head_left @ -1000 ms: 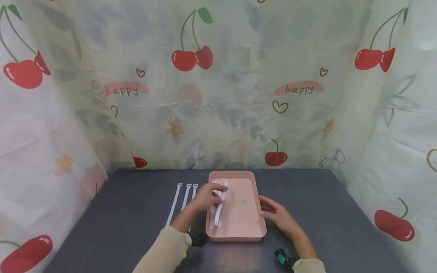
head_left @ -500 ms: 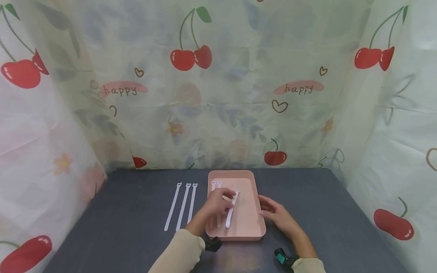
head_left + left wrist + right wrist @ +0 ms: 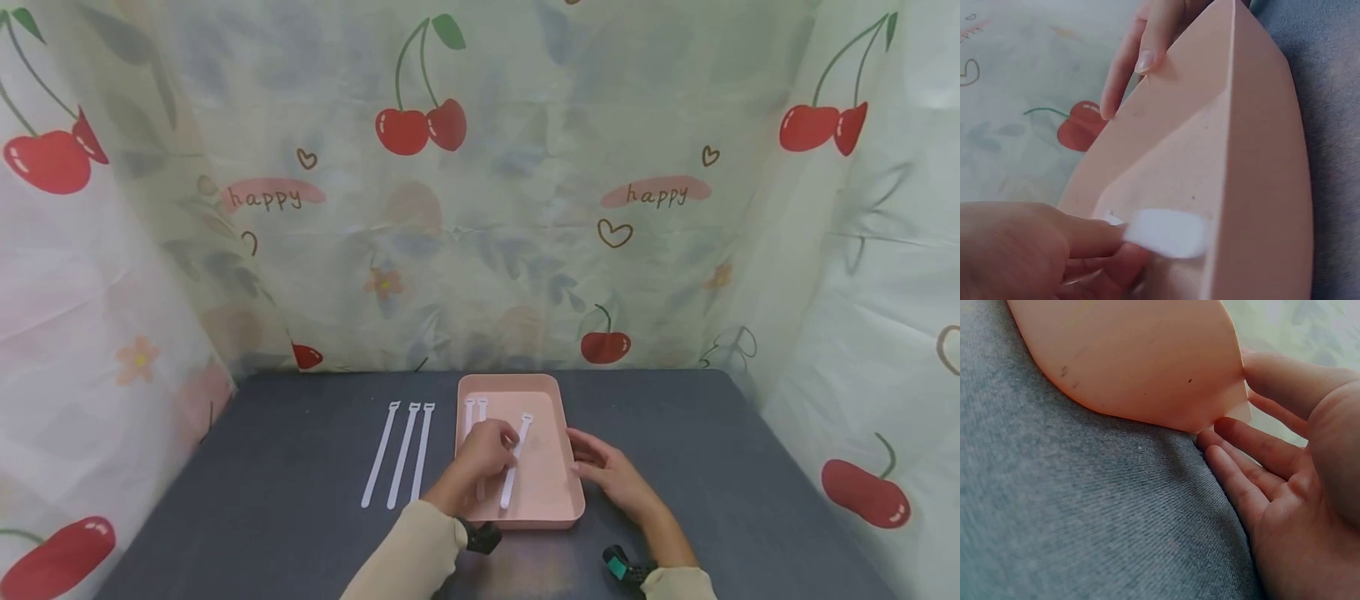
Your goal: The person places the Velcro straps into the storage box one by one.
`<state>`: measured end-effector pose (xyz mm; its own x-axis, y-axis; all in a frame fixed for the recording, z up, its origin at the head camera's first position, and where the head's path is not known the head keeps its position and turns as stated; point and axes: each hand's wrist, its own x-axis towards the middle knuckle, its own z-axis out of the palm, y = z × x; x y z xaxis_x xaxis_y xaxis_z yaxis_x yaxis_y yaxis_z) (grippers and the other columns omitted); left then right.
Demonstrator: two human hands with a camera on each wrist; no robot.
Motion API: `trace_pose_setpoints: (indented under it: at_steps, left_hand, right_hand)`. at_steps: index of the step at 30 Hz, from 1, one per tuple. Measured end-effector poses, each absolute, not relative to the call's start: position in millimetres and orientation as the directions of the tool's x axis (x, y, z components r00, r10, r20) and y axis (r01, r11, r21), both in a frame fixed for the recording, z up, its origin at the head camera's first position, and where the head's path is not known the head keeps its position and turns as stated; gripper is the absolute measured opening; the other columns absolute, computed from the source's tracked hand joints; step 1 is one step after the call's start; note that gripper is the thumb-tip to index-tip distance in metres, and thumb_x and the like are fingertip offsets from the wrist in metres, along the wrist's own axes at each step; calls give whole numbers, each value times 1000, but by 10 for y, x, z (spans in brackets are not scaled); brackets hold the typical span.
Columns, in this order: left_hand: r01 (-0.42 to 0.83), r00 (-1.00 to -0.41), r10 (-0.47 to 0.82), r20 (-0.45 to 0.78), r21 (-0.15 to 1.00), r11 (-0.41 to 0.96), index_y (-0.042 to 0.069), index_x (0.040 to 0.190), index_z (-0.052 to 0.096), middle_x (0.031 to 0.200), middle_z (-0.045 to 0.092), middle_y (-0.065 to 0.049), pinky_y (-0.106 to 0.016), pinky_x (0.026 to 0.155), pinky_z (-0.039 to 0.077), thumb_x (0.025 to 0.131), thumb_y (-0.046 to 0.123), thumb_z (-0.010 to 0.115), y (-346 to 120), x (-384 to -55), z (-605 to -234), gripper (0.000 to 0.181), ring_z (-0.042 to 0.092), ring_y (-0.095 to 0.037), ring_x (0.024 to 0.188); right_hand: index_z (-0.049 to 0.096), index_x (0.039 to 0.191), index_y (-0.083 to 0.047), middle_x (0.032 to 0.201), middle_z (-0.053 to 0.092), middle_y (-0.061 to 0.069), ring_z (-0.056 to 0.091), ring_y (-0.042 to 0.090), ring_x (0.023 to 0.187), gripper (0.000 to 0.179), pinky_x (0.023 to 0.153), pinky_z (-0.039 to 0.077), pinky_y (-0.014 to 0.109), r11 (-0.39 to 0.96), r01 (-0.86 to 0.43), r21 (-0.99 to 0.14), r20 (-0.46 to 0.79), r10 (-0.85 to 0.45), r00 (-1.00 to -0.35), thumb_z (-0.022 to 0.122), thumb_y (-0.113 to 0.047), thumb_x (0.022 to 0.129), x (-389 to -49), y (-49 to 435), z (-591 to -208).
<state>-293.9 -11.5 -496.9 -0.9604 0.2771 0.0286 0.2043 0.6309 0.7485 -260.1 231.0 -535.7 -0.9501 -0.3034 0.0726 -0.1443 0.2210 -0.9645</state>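
In the head view a pink tray (image 3: 547,493) lies on the dark table. My left hand (image 3: 486,454) is over its inside, pinching a white cable tie (image 3: 507,490) with a slotted head. The left wrist view shows thumb and fingers closed on that tie (image 3: 1169,232), its flat end near the tray wall (image 3: 1257,162). Two more white ties (image 3: 482,406) lie along the tray's left side, partly hidden by this hand. With relaxed fingers, my right hand (image 3: 617,477) touches the tray's right side; in the right wrist view its fingertips (image 3: 1225,425) meet the outer wall.
Left of the tray, three white ties (image 3: 405,454) lie side by side on the table (image 3: 300,500). A patterned curtain (image 3: 510,208) encloses the back and both sides. Each wrist wears a dark band (image 3: 628,568).
My left hand has brought the tie rightward from the tray's left side toward its middle and lowered it there. The right hand has stayed at the tray's right side.
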Motion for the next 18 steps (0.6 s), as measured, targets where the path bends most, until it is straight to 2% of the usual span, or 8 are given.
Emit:
trace_pose_setpoints:
  at_steps: [4,10,14,18]
  left_hand:
    - [203,-943,331,-39,718,665,1,96,71,68,58,-1,-23,46,45,71,-5,78,-130,-2936,-4922,26,57,-13,50]
    - [307,-903,422,-74,576,758,10,104,75,94,67,-1,-26,67,48,71,4,79,-222,-2947,-4833,34,55,-14,77]
    - [352,-880,464,-99,522,777,16,109,76,111,68,1,-24,73,47,73,8,80,-281,-2945,-4800,37,55,-13,85]
    - [336,-873,464,-148,507,794,20,112,75,117,66,2,-25,77,47,73,12,82,-287,-2954,-4795,41,54,-13,88]
  right_hand:
    - [41,146,-3,141,48,22,52,36,123,61,100,45,40,222,-143,-965,71,-302,-951,67,-14,92,-2594,2304,-5352]
    - [40,147,-3,141,48,22,51,36,124,61,101,44,41,215,-141,-966,72,-300,-951,67,-14,92,-2578,2301,-5339]
    - [40,147,-3,141,48,22,50,36,125,61,100,45,37,211,-145,-967,76,-303,-950,66,-14,92,-2584,2303,-5337]
    - [41,146,-3,140,48,23,50,37,124,60,96,46,26,214,-150,-965,82,-299,-951,66,-14,92,-2590,2306,-5351]
